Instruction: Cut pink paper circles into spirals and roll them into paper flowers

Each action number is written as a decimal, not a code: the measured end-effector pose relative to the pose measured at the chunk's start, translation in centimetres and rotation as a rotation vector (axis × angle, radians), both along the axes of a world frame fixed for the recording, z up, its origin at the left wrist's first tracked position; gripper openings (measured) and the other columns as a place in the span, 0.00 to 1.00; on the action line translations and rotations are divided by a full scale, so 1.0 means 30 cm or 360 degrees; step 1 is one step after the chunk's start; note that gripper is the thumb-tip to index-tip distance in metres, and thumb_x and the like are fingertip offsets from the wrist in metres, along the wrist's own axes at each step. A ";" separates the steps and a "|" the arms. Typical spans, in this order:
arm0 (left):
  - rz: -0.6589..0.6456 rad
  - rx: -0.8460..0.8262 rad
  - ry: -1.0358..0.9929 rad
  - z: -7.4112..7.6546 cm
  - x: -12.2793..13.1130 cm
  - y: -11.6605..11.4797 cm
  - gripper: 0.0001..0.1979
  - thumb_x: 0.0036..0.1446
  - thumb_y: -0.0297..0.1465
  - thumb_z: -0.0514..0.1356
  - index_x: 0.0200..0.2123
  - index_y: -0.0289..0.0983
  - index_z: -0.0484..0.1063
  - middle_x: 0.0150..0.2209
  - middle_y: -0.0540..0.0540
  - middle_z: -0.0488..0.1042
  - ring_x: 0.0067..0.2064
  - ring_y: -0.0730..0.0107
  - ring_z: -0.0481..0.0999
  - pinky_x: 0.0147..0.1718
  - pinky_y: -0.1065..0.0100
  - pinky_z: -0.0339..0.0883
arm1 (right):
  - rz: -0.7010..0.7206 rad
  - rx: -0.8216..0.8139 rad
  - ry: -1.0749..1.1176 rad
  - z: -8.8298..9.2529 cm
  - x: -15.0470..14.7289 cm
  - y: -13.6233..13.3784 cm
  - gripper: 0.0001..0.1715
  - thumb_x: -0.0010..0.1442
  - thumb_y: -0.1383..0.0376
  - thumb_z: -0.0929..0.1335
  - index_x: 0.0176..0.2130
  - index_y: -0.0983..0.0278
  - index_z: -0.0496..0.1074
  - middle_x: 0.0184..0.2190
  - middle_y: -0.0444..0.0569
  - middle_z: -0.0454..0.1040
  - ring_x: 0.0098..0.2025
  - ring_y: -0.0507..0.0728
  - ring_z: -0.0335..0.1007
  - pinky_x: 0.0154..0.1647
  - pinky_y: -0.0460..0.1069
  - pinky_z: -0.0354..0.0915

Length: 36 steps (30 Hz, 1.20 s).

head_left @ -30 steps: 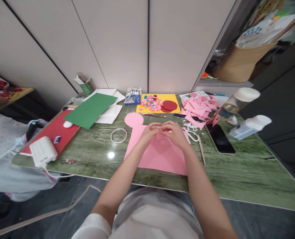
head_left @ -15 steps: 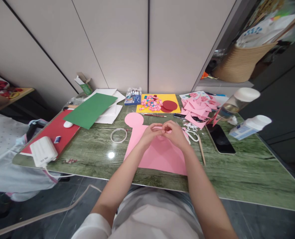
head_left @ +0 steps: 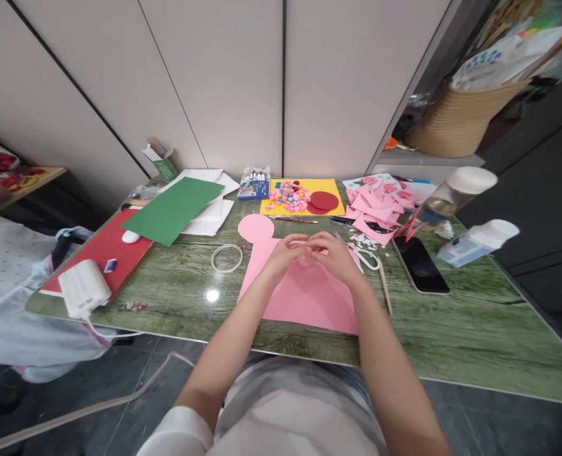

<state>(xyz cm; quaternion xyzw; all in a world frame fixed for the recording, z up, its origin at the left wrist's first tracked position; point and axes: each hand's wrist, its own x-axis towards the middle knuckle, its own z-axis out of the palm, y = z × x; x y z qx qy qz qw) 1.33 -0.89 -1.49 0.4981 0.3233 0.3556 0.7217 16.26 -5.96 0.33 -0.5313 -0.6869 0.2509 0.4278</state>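
My left hand (head_left: pixel 283 253) and my right hand (head_left: pixel 334 255) meet fingertip to fingertip above a large pink paper cutout (head_left: pixel 300 291) with a round ear (head_left: pixel 256 227) at its top left. Both hands have their fingers pinched together around something small and pink between them, too small to name. The cutout lies flat on the green wood-grain table (head_left: pixel 176 288). White-handled scissors (head_left: pixel 367 256) and a wooden stick (head_left: pixel 385 288) lie just right of my right hand.
A white ring (head_left: pixel 226 258) lies left of the cutout. Farther back are green paper (head_left: pixel 173 209), red paper (head_left: pixel 105 248), a yellow sheet with pompoms (head_left: pixel 288 196), a paint set (head_left: pixel 253 185) and pink scraps (head_left: pixel 378 202). A phone (head_left: pixel 421 264) and two bottles (head_left: pixel 478 242) stand right.
My fingers have shifted slightly while working the small piece between them. The hands stay in the same place over the pink cutout.
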 end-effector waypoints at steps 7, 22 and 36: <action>0.0034 -0.0060 -0.0086 -0.002 0.012 -0.007 0.21 0.39 0.29 0.67 0.40 0.35 0.69 0.32 0.46 0.76 0.31 0.75 0.72 0.33 0.72 0.60 | -0.0190 0.0094 0.0108 -0.008 -0.013 0.008 0.02 0.50 0.69 0.68 0.29 0.62 0.70 0.34 0.46 0.67 0.34 0.53 0.65 0.35 0.49 0.63; 0.0055 -0.0062 -0.0072 0.009 0.009 -0.011 0.22 0.39 0.30 0.67 0.41 0.35 0.69 0.29 0.47 0.75 0.29 0.73 0.73 0.33 0.69 0.61 | -0.0234 0.0032 0.0084 -0.003 -0.015 0.003 0.05 0.47 0.71 0.67 0.28 0.62 0.66 0.27 0.42 0.67 0.30 0.52 0.64 0.31 0.47 0.60; 0.0049 0.0077 0.0052 0.011 -0.007 0.002 0.19 0.41 0.27 0.64 0.41 0.35 0.70 0.27 0.49 0.74 0.29 0.74 0.71 0.33 0.70 0.61 | -0.0081 0.0039 0.0046 0.001 0.001 0.002 0.07 0.53 0.64 0.68 0.35 0.61 0.75 0.34 0.48 0.71 0.34 0.54 0.67 0.35 0.50 0.63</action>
